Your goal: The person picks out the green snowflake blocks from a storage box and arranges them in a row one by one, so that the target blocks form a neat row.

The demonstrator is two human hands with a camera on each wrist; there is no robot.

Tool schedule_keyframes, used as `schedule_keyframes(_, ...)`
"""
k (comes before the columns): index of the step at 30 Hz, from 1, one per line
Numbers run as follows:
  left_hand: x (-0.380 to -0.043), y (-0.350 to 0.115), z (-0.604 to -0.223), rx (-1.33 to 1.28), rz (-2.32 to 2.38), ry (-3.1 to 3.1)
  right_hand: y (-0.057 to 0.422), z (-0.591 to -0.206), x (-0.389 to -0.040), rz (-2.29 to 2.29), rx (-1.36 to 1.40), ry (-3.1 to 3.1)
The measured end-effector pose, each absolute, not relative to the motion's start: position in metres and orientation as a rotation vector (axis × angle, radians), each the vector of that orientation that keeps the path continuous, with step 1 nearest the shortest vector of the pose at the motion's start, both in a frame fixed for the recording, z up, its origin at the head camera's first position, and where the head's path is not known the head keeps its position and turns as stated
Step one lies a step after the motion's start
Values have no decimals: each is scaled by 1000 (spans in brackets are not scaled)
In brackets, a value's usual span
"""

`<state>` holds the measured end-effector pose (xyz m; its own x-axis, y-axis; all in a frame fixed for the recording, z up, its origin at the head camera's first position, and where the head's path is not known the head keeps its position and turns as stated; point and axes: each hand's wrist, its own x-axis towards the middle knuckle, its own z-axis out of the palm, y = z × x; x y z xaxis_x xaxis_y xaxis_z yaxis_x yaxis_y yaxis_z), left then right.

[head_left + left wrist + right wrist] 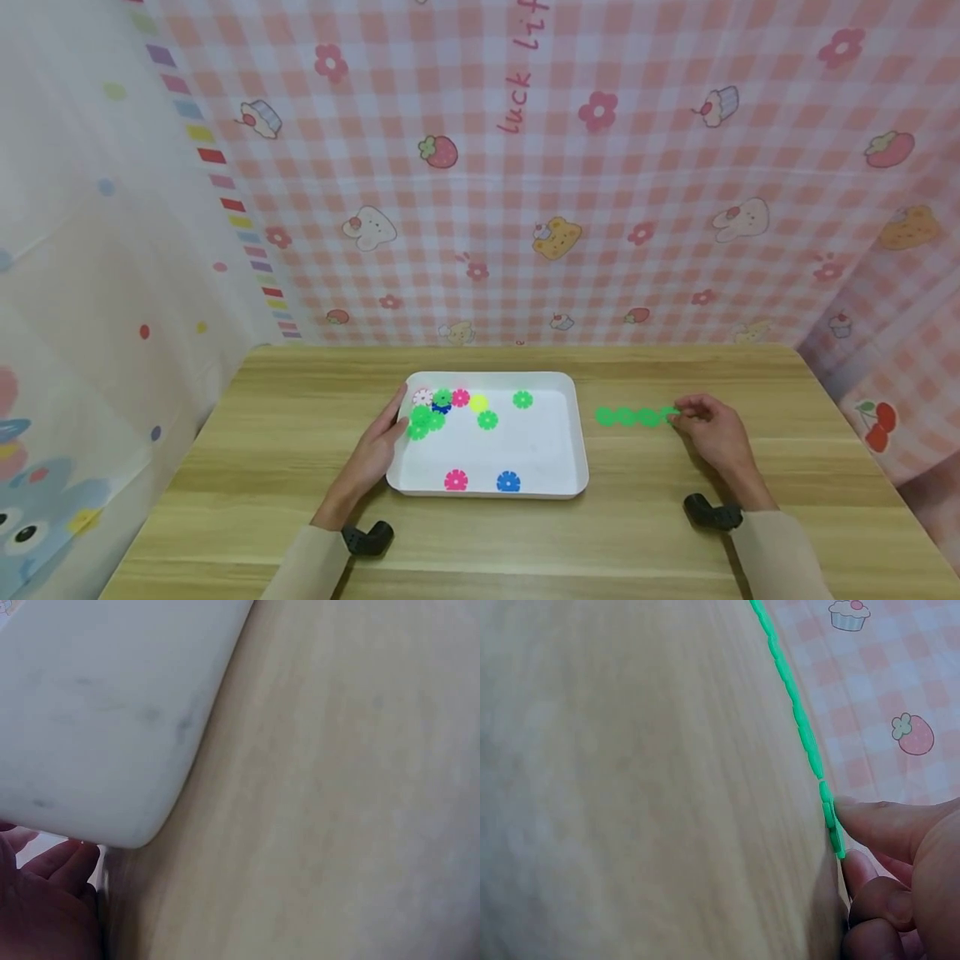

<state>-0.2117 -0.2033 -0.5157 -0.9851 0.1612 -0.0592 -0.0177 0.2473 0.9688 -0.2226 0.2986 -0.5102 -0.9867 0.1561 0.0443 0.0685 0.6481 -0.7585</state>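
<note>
A white tray (487, 450) stands on the table, and my left hand (375, 450) holds its left side, thumb at the rim and the other fingers along the outer wall. In the left wrist view, the fingers (71, 866) are partly hidden behind the tray's corner (135, 817). Right of the tray lies a row of green notched plastic discs (626, 416). My right hand (712, 429) pinches the green disc (830, 817) at the row's right end between thumb and finger. A narrow gap shows between this disc and its neighbour in the right wrist view.
Inside the tray, several green discs (422, 417) cluster at the left with white, dark blue, pink and yellow ones. A pink disc (456, 480) and a blue disc (508, 481) lean at its near wall. A checked cloth (480, 192) hangs behind the wooden table (315, 375).
</note>
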Motion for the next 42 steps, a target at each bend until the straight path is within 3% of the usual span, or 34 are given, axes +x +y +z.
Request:
schedule_keyframes(16,-214,-201,-509,176,1835,2368,291,-492,-220,1343,-172,-2709)
schedule_keyframes(31,-213,-201,-514,133,1833,2360,196,-442,-238,1712,184,-2734)
schedule_keyframes(42,-210,-202,-516,120,1831,2360,121,-441,-253,1701,396,-2910)
